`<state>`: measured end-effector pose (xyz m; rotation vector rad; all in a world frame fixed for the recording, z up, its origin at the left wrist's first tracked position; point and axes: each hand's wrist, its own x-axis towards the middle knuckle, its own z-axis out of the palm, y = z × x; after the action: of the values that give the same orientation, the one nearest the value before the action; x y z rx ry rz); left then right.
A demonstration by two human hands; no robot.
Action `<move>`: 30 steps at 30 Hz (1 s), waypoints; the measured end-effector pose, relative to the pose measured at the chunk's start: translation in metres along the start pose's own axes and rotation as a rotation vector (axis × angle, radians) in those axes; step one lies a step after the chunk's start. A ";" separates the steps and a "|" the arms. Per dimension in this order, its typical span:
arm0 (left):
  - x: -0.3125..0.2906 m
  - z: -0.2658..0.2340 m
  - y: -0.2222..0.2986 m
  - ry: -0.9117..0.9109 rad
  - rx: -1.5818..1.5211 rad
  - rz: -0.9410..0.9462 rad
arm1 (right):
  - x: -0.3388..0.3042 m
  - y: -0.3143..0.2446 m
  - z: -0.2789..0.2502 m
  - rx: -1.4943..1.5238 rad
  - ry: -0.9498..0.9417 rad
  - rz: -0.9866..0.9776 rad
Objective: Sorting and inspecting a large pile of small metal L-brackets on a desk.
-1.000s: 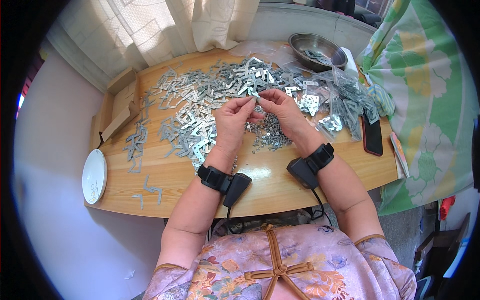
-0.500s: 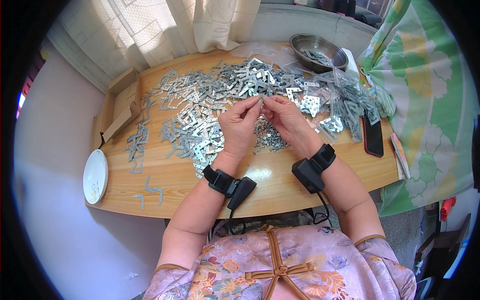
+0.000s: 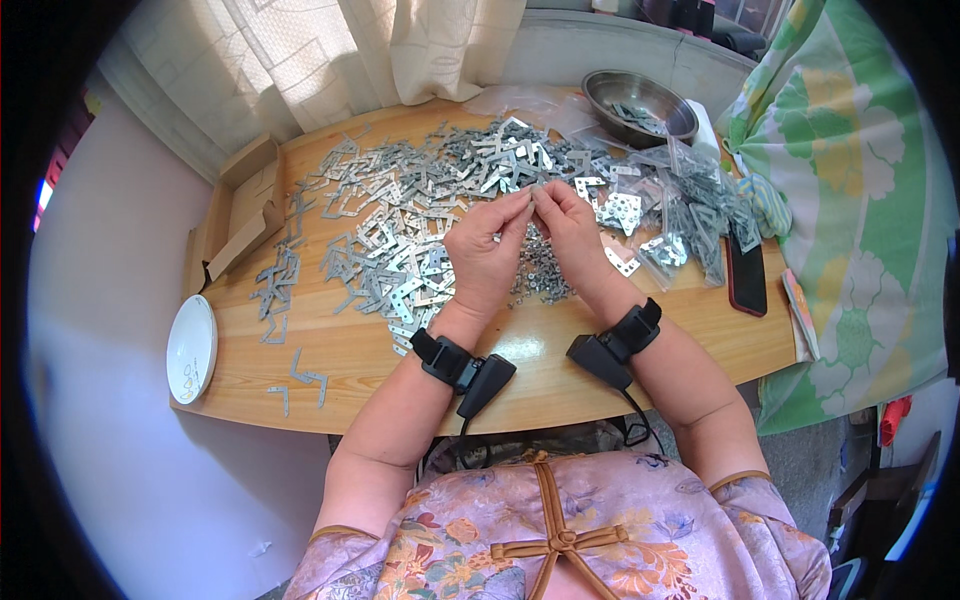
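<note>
My left hand (image 3: 487, 246) and my right hand (image 3: 572, 233) meet fingertip to fingertip over the middle of the table. Both are closed in a pinch, and what they hold is too small and hidden to make out. Just behind the fingertips lies a heap of flat metal L-shaped brackets (image 3: 395, 235) with holes, spread toward the left. Beneath and between my hands is a pile of small metal nuts or screws (image 3: 543, 277). Right of my right hand lie a cluster of shiny plates with holes (image 3: 620, 211) and a single bracket (image 3: 622, 262).
Clear plastic bags of brackets (image 3: 705, 205) lie right, beside a dark phone (image 3: 746, 277). A steel bowl (image 3: 640, 97) with metal pieces stands at the back right. At left are an open cardboard box (image 3: 243, 205) and a white plate (image 3: 191, 350) by the table edge (image 3: 340, 420).
My fingertips have shifted slightly right and away from me, still together. My right wrist has turned and moved a little left, uncovering a bracket beside it.
</note>
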<state>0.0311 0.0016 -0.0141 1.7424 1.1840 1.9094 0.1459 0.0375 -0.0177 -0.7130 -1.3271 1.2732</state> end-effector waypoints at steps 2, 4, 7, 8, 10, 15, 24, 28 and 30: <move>0.002 0.000 -0.003 -0.008 0.085 0.210 | 0.000 0.004 0.002 -0.069 0.017 -0.019; 0.003 -0.001 0.001 -0.027 0.142 0.256 | -0.001 0.005 0.006 0.052 0.048 -0.017; 0.003 -0.002 0.003 -0.057 0.262 0.367 | -0.006 -0.012 0.006 0.175 0.036 0.201; 0.004 -0.003 0.003 -0.070 0.325 0.432 | -0.005 -0.011 0.003 0.175 0.034 0.199; 0.004 -0.001 0.000 -0.070 0.335 0.445 | -0.003 -0.009 -0.005 0.393 -0.071 0.367; 0.001 0.000 -0.002 -0.048 0.285 0.341 | 0.000 -0.004 -0.005 0.211 -0.090 0.290; 0.000 -0.006 -0.012 0.047 -0.272 -0.525 | 0.006 0.003 -0.014 -0.326 -0.030 0.112; 0.001 -0.008 -0.013 0.054 -0.324 -0.624 | 0.001 -0.002 -0.007 -0.632 0.103 -0.309; 0.000 -0.008 -0.013 0.056 -0.336 -0.622 | -0.001 -0.010 -0.004 -0.738 0.094 -0.403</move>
<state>0.0193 0.0067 -0.0227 0.9980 1.1619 1.6515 0.1522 0.0352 -0.0090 -0.9266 -1.7651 0.4023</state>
